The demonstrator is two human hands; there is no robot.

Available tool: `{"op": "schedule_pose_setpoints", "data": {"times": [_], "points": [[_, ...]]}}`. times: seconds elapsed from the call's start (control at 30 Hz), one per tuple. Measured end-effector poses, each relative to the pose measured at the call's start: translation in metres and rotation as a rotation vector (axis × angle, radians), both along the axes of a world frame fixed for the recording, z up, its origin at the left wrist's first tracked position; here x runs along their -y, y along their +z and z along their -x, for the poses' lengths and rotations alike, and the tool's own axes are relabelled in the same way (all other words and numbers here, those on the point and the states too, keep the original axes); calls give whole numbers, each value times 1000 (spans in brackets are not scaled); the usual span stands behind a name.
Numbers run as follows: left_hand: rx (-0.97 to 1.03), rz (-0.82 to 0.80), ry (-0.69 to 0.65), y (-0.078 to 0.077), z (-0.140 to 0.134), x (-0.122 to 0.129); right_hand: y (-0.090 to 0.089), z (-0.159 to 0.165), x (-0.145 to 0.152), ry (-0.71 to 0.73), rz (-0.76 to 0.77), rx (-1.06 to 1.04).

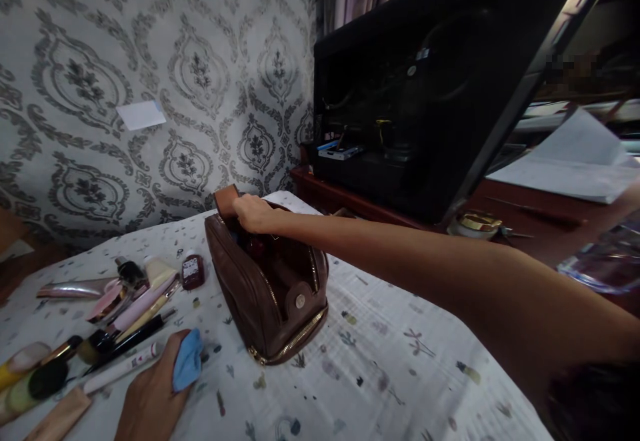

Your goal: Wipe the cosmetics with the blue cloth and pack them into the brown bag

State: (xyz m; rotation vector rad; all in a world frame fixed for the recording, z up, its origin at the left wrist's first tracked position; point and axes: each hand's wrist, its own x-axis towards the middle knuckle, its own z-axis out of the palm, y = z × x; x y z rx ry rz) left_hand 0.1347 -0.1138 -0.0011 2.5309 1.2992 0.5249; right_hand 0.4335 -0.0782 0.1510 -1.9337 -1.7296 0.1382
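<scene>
A brown zippered cosmetic bag (240, 287) stands open on the patterned cloth, its top unzipped and a dark red item (256, 247) showing inside. My right hand (254, 214) reaches across to the bag's far end, fingers closed at its tan strap (227, 201); the fingertips are partly hidden. Low on the left, my left hand (155, 387) grips a folded blue cloth (188, 361). Makeup lies beside that hand: a white tube (120, 369), a black pen-like stick (143, 331), a pink tube (145, 304) and a small dark red bottle (193, 271).
A white cloth with small plant prints (400, 347) covers the surface. Behind the bag is patterned wallpaper (200, 74). A large black screen-like panel (400, 107) stands on a reddish-brown table (520, 221) at right, with papers (570, 161) and a gold-lidded jar (475, 224).
</scene>
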Motion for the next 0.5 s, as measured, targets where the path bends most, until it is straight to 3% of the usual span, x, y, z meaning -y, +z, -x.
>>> {"op": "schedule_pose_setpoints", "data": {"times": [0.2,0.5], "points": [[-33,12,6,-3,1,-2,6,4,8,-2,164,277],[-25,17,-21,-2,0,-4,9,3,12,36,192,421]]}}
